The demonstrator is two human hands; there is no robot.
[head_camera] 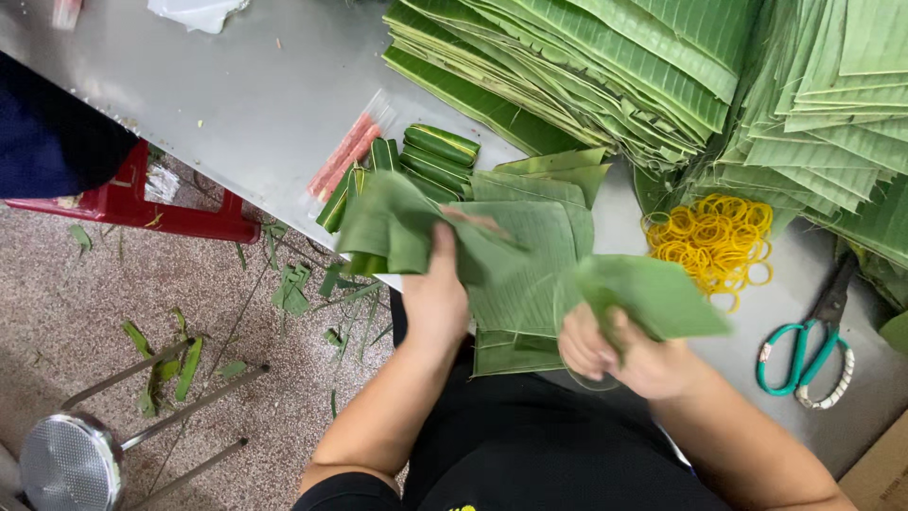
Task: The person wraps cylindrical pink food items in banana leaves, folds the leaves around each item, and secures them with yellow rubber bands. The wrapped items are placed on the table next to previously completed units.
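Left hand: the left hand (437,301) was closed around a folded banana-leaf piece (397,227), thumb raised against its near face, the leaf held up above the table edge.
Right hand: the right hand (605,348) was curled shut on a second leaf piece (653,295), which was blurred; how its fingers lay under the leaf could not be told.
Work pile: a flat pile of cut leaves (530,284) was seen on the metal table (236,104), directly between the two hands and just ahead of the body.
Key relation: the pile was placed in front of both hands, its long axis running away from the person; the left hand was judged slightly nearer, its held leaf overlapping the pile's left edge.
Finished rolls: tight green leaf rolls (437,156) were laid just beyond the pile, beside a clear packet of red sticks (342,156).
Further stock: large stacks of leaves (605,66) were heaped at the far side.
To the right: yellow rubber bands (714,237) were piled near the right hand, with green-handled scissors (804,355) further right.
Floor: leaf scraps (293,289) and a metal stool (71,462) were seen.
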